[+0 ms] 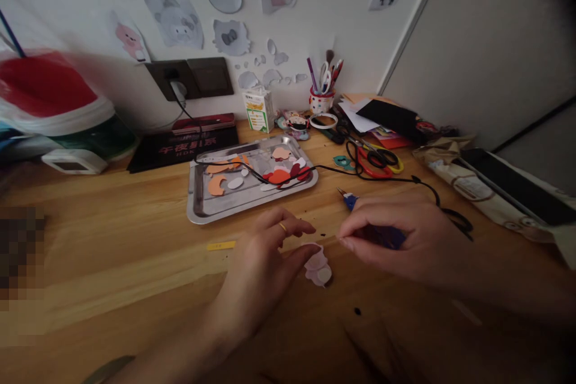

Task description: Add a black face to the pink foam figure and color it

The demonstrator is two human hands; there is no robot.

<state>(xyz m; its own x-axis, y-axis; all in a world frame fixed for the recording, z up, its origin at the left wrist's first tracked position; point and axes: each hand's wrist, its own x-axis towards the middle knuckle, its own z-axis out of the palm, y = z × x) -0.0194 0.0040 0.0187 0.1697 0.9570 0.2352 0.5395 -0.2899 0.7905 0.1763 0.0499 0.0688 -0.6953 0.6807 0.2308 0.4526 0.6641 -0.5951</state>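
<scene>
I see the pink cutout (317, 267) flat on the desk (135, 240), btwn both hands. L hand (265, 252) is nearer: thumb on its edge, fingers loosely apart. R hand (396, 240) is wrapped round a blue corded tool (350, 200), tip pointing up-left. Steel tray (238, 199) behind holds orange/red/white shapes (279, 176).

My wooden desk (112, 240) carries a metal tray (193, 204) near its middle, strewn with orange, red and white cut-outs (279, 176). A black cable (333, 169) runs across the tray and off to the right. Behind it lie a black mat (180, 147), a small carton (258, 109), a cup of pens (321, 100) and a tape ring (323, 120). Scissors (375, 159) sit further right, beside a long packet (468, 183). Nearest me lie a yellow strip (221, 245), a pink cut-out (317, 265) and a black speck (357, 311).
</scene>
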